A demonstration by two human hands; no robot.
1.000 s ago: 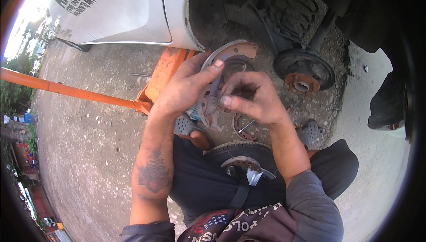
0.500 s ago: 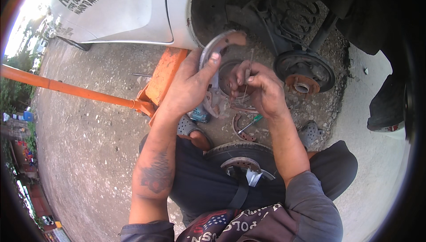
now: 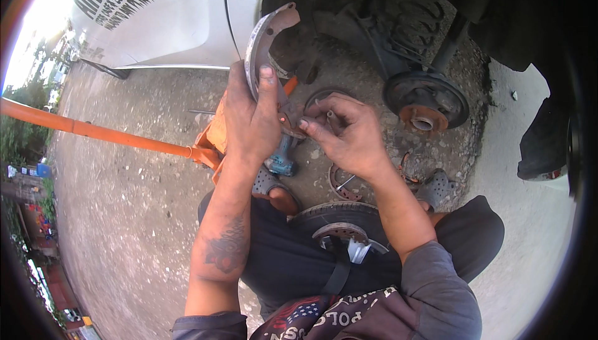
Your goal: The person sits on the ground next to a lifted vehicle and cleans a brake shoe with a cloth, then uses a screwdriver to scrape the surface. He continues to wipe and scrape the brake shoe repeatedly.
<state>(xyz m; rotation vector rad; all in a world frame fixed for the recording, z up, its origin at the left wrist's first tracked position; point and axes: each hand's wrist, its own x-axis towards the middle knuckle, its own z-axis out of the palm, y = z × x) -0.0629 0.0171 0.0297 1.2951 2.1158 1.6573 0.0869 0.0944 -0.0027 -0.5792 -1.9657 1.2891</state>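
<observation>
My left hand (image 3: pixel 252 115) is closed round a curved brake shoe (image 3: pixel 272 31), holding it upright with its upper end above my fingers. The thumb presses on its inner side. Close beside the shoe's lower end is my right hand (image 3: pixel 352 134), its fingers pinched around a small thin metal piece (image 3: pixel 332 117); most of that piece is hidden. A second brake shoe (image 3: pixel 342 232) rests at my lap on a tire (image 3: pixel 305 213). Another shoe (image 3: pixel 336 187) lies on the ground beyond the tire, with a screwdriver shaft (image 3: pixel 345 182) across it.
A teal power tool (image 3: pixel 282 162) lies near my left foot. The orange jack (image 3: pixel 213 131), with its long handle (image 3: pixel 93 127), stands left beside the white car (image 3: pixel 180 16). Ahead right, the exposed wheel hub (image 3: pixel 422 119) sits on its dark backing plate (image 3: pixel 458 100).
My left hand has lifted the brake shoe up and to the left. My right hand has shifted left, toward the shoe's lower end, and the thin metal piece shows less.
</observation>
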